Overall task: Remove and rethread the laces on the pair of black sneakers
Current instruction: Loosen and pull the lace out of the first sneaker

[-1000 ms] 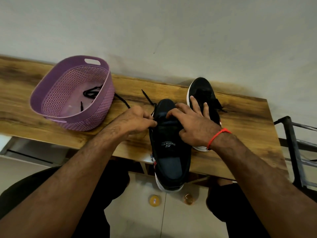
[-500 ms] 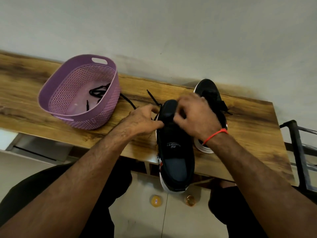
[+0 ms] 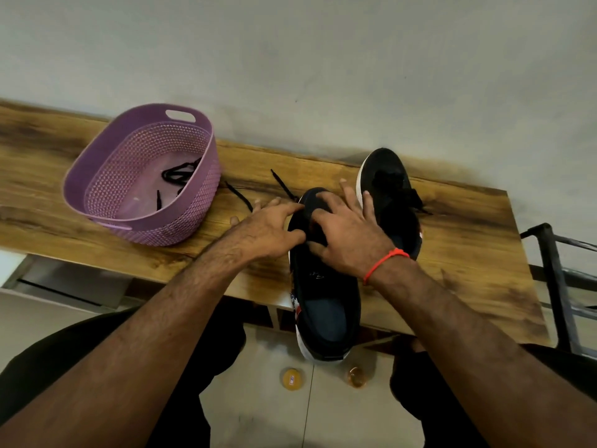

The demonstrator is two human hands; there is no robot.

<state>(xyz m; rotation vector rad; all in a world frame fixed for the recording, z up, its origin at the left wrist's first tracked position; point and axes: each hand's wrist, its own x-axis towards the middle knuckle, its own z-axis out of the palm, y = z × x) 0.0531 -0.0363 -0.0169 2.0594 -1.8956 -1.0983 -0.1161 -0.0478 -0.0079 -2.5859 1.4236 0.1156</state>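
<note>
Black near sneaker [image 3: 326, 305], white-soled, laceless.

Wooden table [image 3: 468, 240]: basket [image 3: 106, 176], sneakers [image 3: 326, 305], lace [image 3: 239, 197].

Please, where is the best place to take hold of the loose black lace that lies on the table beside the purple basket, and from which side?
Probably pinch the loose black lace near its free end beside the purple basket, coming from above. It lies flat on the table, so two fingers fit either side.
</note>
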